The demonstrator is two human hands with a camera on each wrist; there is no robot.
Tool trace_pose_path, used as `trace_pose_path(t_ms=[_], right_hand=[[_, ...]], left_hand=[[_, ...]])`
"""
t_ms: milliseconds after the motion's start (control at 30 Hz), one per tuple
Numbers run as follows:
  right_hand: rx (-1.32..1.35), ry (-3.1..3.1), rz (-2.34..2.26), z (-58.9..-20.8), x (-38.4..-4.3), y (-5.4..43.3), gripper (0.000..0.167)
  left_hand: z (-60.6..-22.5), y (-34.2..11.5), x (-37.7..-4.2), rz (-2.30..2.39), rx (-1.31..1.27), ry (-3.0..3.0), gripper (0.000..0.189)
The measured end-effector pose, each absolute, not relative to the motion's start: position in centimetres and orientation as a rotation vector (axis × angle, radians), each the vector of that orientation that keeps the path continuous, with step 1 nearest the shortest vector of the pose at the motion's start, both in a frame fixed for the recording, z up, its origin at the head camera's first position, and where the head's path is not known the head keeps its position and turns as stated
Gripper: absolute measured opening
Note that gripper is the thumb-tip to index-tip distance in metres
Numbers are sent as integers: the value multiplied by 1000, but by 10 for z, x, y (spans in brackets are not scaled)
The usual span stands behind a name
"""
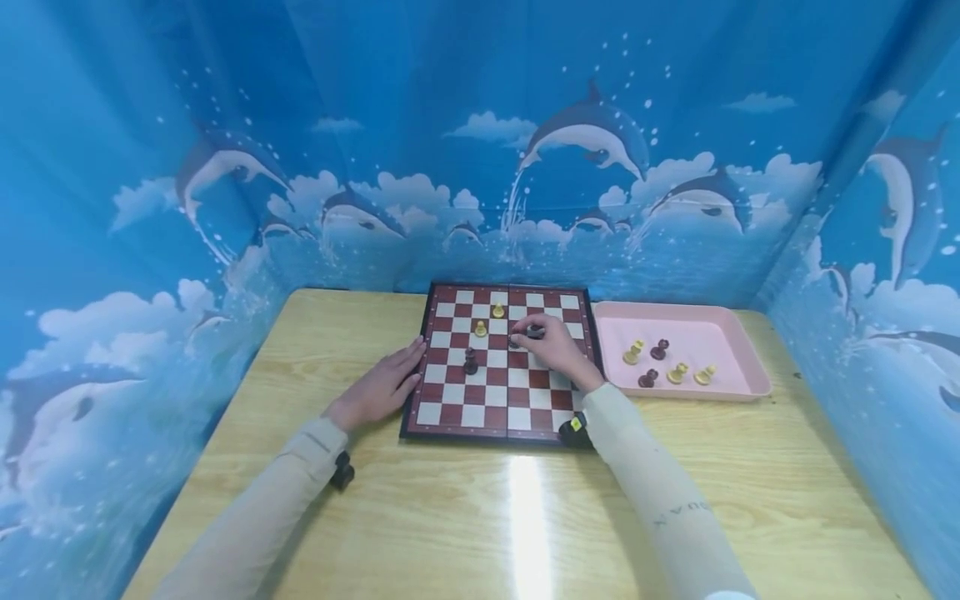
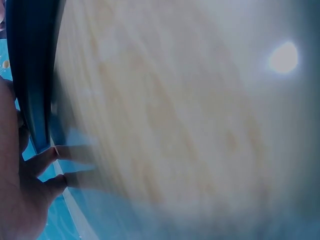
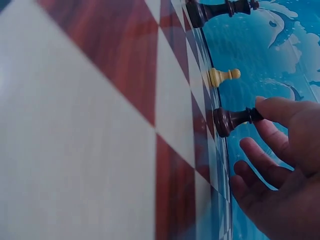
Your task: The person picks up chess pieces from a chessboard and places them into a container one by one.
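Pinching glossy dark-brown turned chess piece (image 3: 227,121) by its top, btwn thumb + fingertip of right hand (image 1: 553,343), near centre fold of red-and-white checkered board w/ black rim (image 1: 495,398); prob. touching board at base, but hard to tell. Bending other R fingers loosely, apart from piece; reaching in from lower R, beige sleeve (image 1: 641,467) to wrist. Resting left hand (image 1: 381,383) at board's L edge, fingers straight, thumb apart. On L half: two small yellow chess pieces (image 1: 481,328), one taller dark-brown piece (image 1: 470,362). Just R of board: shallow pink rectangular tray (image 1: 738,342).
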State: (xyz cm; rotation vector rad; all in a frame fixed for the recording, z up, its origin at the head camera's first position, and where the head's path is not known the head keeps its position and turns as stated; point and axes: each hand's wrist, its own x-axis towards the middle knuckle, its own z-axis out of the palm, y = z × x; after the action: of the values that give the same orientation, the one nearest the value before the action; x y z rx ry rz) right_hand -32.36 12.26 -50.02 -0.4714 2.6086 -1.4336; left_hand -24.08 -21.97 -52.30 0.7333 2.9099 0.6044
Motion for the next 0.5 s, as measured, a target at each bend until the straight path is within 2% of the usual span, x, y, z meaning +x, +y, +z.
trace_pose_path(t_ms=[200, 500], right_hand=[[-464, 2662, -1410, -501, -323, 119, 18], [-518, 2757, -1495, -484, -319, 123, 20]], left_hand=[[-522, -220, -240, 629, 771, 2923, 60], [-522, -220, -242, 612, 746, 2911, 60]])
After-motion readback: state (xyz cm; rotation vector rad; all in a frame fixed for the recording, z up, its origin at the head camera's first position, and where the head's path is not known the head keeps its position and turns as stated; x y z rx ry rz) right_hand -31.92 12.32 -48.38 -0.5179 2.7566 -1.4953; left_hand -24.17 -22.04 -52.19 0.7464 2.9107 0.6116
